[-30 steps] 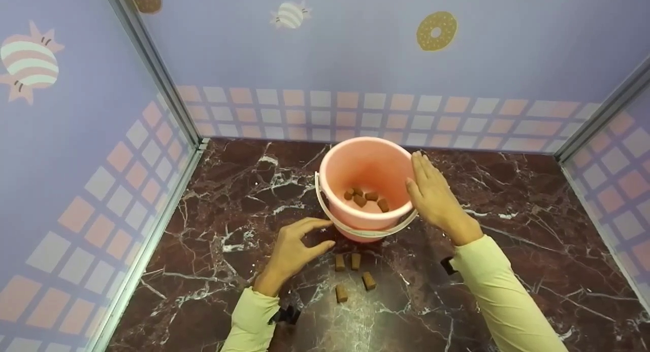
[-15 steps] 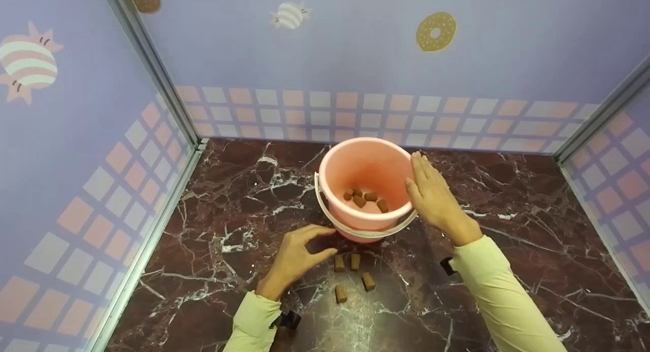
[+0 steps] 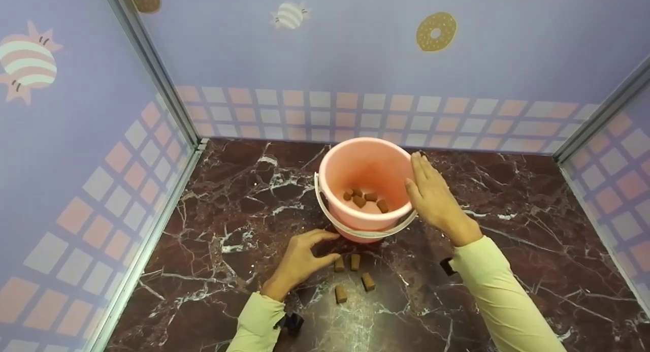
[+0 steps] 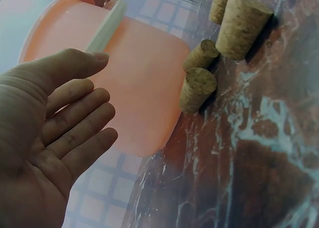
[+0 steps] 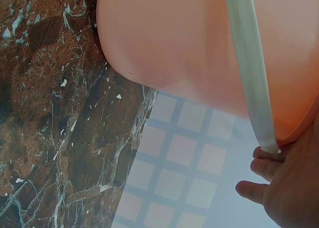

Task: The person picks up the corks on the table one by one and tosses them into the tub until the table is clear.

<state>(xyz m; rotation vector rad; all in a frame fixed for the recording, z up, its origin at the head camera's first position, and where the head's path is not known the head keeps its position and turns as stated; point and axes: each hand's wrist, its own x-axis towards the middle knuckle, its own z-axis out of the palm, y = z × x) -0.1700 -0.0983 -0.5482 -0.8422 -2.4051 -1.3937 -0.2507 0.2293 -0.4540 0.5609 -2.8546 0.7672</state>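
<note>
A pink bucket [image 3: 370, 179] stands upright with several brown cork stoppers [image 3: 359, 201] on its bottom. In front of it, several more cork stoppers [image 3: 340, 293] lie on the tabletop. My left hand [image 3: 299, 258] hovers low beside the nearest corks, thumb and fingers apart and holding nothing. Its thumb overlaps one cork stopper [image 3: 338, 263] in the head view; the left wrist view shows a gap between the palm [image 4: 45, 173] and the corks [image 4: 198, 90]. My right hand [image 3: 435, 197] rests on the bucket's right rim with straight fingers, by the end of the white handle [image 5: 251, 68].
The dark red marbled tabletop [image 3: 244, 189] is bounded by a patterned back wall [image 3: 355, 47] and side walls [image 3: 101, 164] with metal corner strips. The bucket's handle hangs down across its front, between the rim and the corks.
My left hand has shifted slightly right and toward the front, its thumb now overlapping a cork stopper. The right hand and bucket have stayed in place.
</note>
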